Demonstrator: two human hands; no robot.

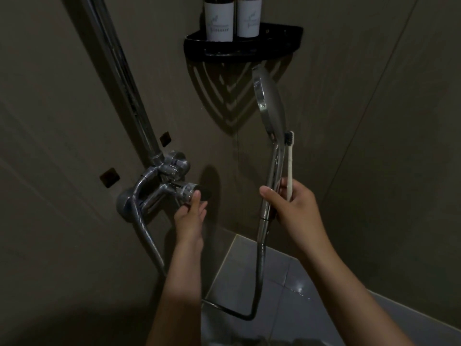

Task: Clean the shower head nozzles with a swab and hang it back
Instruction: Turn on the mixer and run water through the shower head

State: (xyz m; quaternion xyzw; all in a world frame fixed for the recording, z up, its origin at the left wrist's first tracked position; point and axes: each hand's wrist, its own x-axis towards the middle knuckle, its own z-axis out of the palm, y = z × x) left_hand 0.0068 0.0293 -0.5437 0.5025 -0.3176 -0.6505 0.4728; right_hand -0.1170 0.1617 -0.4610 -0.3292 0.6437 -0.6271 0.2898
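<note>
In the middle right of the frame, the right hand (pixel 291 208) has its fingers wrapped tight around the shower head (pixel 268 101) handle and a toothbrush (pixel 290 166), both pointing up. Near the middle, the left hand (pixel 190 213) puts its thumb on the tap knob (pixel 193 192). It is too dark to tell if its fingers curl.

Right of the mixer tap (pixel 159 193), open wall runs as far as the shower head (pixel 270 106), held upright in the right hand (pixel 291 206) with a toothbrush (pixel 290 168) alongside its handle. Above and right of the tap, a corner shelf (pixel 239 48) carrying two bottles (pixel 219 18) juts over that gap. The riser pipe (pixel 129 96) climbs up-left from the tap. Below the tap, the hose (pixel 259 270) loops down and across to the shower head. The left hand (pixel 190 216) grips the knob (pixel 197 192) at the tap's right end, filling that side
</note>
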